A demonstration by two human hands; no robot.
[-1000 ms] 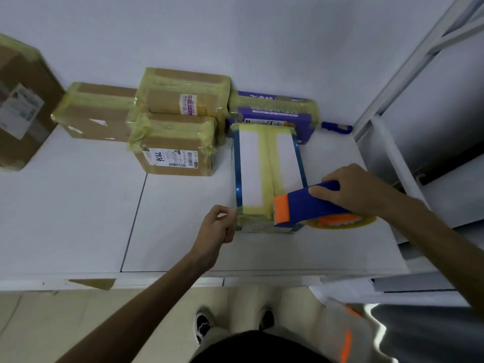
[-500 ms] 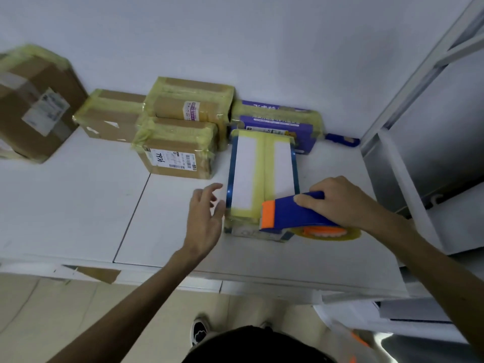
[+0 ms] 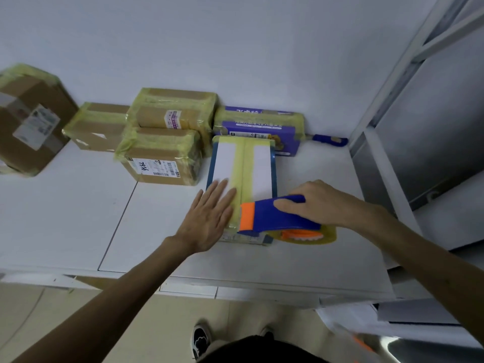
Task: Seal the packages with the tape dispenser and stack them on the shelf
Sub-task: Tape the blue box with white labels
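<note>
White counter (image 3: 78,218) runs along a plain pale wall, and near its middle lies the box (image 3: 259,166) being sealed. It is blue-edged and white-topped, with yellowish tape down its centre seam and over its far end. The tape dispenser (image 3: 275,216) sits on the near end of this box, orange blade end toward the seam. Its roll of tape (image 3: 322,235) hangs off the box's near right corner. The right hand (image 3: 322,203) grips the dispenser's blue body, fingers clamped round it. The left hand (image 3: 209,218) lies flat on the near left part of the box top, fingers straight and close together, pressing down.

Touching the far end of the box is a purple box (image 3: 262,127), also taped. Beyond the box's far right corner a blue-handled tool (image 3: 331,140) lies against the wall. Left of the box three brown parcels (image 3: 162,163) are bunched close together, all wrapped in tape, and well to the left sits a large carton (image 3: 28,119). Right of the box stands the white shelf (image 3: 387,163).

Sealing looks nearly finished to me. Every package in sight carries tape, and this one seems to need only its near end done and the tape cut. Stacking looks wholly undone, since none of the packages appears to have reached the shelf.
</note>
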